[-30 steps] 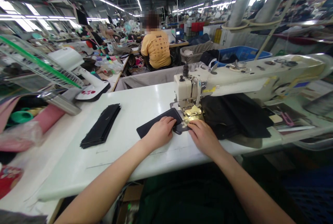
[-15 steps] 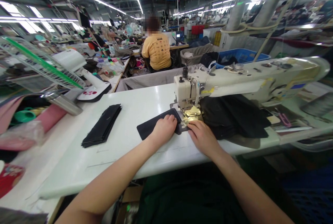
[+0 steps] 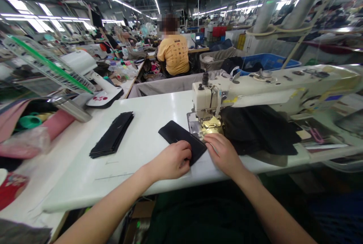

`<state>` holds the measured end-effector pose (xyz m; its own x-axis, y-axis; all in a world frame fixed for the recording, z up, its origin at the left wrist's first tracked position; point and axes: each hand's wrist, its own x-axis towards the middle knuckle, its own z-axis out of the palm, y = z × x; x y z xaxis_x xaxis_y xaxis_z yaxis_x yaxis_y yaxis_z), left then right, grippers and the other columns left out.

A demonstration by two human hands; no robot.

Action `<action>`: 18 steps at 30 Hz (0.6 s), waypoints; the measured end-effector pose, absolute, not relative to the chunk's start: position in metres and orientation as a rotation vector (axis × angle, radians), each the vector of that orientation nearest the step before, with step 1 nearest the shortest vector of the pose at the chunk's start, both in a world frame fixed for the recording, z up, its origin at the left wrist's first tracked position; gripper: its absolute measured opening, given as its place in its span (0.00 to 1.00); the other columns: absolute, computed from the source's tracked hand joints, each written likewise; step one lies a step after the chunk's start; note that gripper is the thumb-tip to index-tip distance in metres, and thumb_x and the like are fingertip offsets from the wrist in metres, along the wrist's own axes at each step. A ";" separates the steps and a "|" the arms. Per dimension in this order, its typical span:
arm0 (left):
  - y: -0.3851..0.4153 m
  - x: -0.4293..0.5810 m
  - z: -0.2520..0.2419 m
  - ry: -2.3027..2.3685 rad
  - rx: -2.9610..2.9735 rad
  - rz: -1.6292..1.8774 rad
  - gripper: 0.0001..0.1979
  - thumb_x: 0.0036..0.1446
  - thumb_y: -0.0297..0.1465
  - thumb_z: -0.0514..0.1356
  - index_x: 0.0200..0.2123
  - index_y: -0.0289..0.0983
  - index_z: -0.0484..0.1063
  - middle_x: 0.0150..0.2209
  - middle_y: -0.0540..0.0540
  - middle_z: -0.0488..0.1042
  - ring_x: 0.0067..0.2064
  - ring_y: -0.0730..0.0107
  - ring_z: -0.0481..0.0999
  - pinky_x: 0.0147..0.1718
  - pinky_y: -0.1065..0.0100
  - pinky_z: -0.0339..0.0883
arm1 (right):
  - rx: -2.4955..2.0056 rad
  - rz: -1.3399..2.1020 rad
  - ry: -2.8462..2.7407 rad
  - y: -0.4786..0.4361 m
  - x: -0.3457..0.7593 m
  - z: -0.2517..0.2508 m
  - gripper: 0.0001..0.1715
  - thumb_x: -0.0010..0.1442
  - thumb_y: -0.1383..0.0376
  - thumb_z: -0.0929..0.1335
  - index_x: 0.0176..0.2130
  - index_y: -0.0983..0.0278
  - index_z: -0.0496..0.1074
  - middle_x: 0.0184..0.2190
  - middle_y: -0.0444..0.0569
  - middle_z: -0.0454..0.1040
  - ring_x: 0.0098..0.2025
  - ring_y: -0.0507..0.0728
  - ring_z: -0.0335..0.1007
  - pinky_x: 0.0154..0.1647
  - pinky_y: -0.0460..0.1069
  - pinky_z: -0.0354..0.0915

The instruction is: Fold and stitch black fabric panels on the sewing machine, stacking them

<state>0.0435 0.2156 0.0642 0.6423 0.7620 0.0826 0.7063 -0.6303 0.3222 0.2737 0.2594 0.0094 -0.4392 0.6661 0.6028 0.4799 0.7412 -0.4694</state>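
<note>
A folded black fabric piece (image 3: 177,132) lies slantwise on the white sewing table, just left of the sewing machine's (image 3: 202,98) needle area. My left hand (image 3: 174,159) has its fingers curled over the near edge of this piece and grips it. At the piece's right corner, beside the gold-coloured plate (image 3: 212,124), my right hand (image 3: 222,152) has thumb and fingertips pinched together. What lies between those fingertips is partly hidden. Further left rests a stack of black fabric pieces (image 3: 112,134).
Dark fabric (image 3: 258,128) is heaped under the machine arm on the right, with pink scissors (image 3: 315,134) beyond it. On the left are a steel flask (image 3: 70,108) and a white fan (image 3: 81,62). A person in a yellow shirt (image 3: 173,55) sits ahead, facing away.
The fabric piece has swung round, its right end coming toward me and away from the needle plate. My left hand has moved nearer with it; the right hand has stayed nearly in place.
</note>
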 end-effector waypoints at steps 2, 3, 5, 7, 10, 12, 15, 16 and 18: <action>0.216 0.041 0.061 1.309 2.507 0.374 0.03 0.60 0.27 0.57 0.32 0.37 0.69 0.36 0.45 0.70 0.39 0.64 0.72 0.38 0.64 0.70 | -0.858 0.297 -2.120 0.260 0.271 0.007 0.13 0.70 0.69 0.63 0.50 0.65 0.74 0.49 0.54 0.76 0.52 0.61 0.71 0.56 0.60 0.68; 0.218 0.041 0.058 1.397 2.454 0.423 0.03 0.61 0.28 0.56 0.34 0.37 0.68 0.36 0.46 0.70 0.38 0.64 0.72 0.37 0.64 0.71 | -0.859 0.301 -2.123 0.259 0.271 0.006 0.13 0.70 0.69 0.63 0.50 0.65 0.74 0.49 0.55 0.76 0.52 0.61 0.71 0.56 0.60 0.68; 0.222 0.040 0.049 1.592 2.346 0.546 0.05 0.63 0.28 0.55 0.41 0.37 0.68 0.40 0.45 0.70 0.38 0.64 0.73 0.38 0.62 0.73 | -0.862 0.309 -2.138 0.259 0.270 0.004 0.13 0.70 0.69 0.63 0.50 0.65 0.74 0.49 0.55 0.76 0.52 0.61 0.71 0.56 0.60 0.69; 0.226 0.039 0.039 1.730 2.300 0.632 0.14 0.61 0.26 0.56 0.50 0.35 0.67 0.47 0.40 0.69 0.44 0.61 0.75 0.45 0.57 0.75 | -0.870 0.313 -2.159 0.259 0.270 0.003 0.13 0.70 0.69 0.62 0.50 0.65 0.74 0.49 0.55 0.76 0.52 0.62 0.71 0.56 0.61 0.68; 0.229 0.034 0.033 1.780 2.401 0.576 0.22 0.56 0.22 0.57 0.55 0.31 0.67 0.58 0.32 0.66 0.58 0.51 0.70 0.58 0.49 0.69 | -0.894 0.312 -2.171 0.259 0.273 0.004 0.14 0.71 0.68 0.62 0.50 0.65 0.74 0.49 0.54 0.76 0.52 0.62 0.71 0.56 0.60 0.68; 0.229 0.030 0.036 1.725 2.482 0.459 0.23 0.54 0.19 0.55 0.54 0.29 0.70 0.61 0.30 0.65 0.61 0.47 0.68 0.61 0.47 0.67 | -0.907 0.306 -2.168 0.259 0.276 0.004 0.13 0.71 0.68 0.62 0.49 0.65 0.74 0.48 0.54 0.76 0.51 0.61 0.71 0.55 0.60 0.68; 0.227 0.023 0.045 1.572 2.512 0.330 0.25 0.50 0.14 0.52 0.51 0.31 0.73 0.58 0.35 0.71 0.58 0.52 0.71 0.60 0.52 0.69 | -0.921 0.287 -2.158 0.259 0.278 0.004 0.14 0.70 0.68 0.62 0.49 0.65 0.75 0.48 0.54 0.76 0.51 0.61 0.72 0.55 0.59 0.69; 0.227 0.022 0.048 1.542 2.497 0.317 0.24 0.49 0.14 0.51 0.47 0.33 0.74 0.55 0.37 0.73 0.56 0.55 0.73 0.58 0.54 0.71 | -0.929 0.282 -2.154 0.260 0.278 0.005 0.14 0.70 0.68 0.62 0.49 0.65 0.75 0.48 0.54 0.76 0.51 0.61 0.72 0.55 0.59 0.69; 0.227 0.025 0.050 1.543 2.470 0.323 0.20 0.51 0.14 0.51 0.41 0.35 0.75 0.48 0.39 0.76 0.50 0.57 0.75 0.52 0.56 0.74 | -0.941 0.275 -2.148 0.261 0.277 0.006 0.14 0.70 0.68 0.62 0.49 0.66 0.75 0.48 0.54 0.76 0.51 0.61 0.72 0.55 0.59 0.69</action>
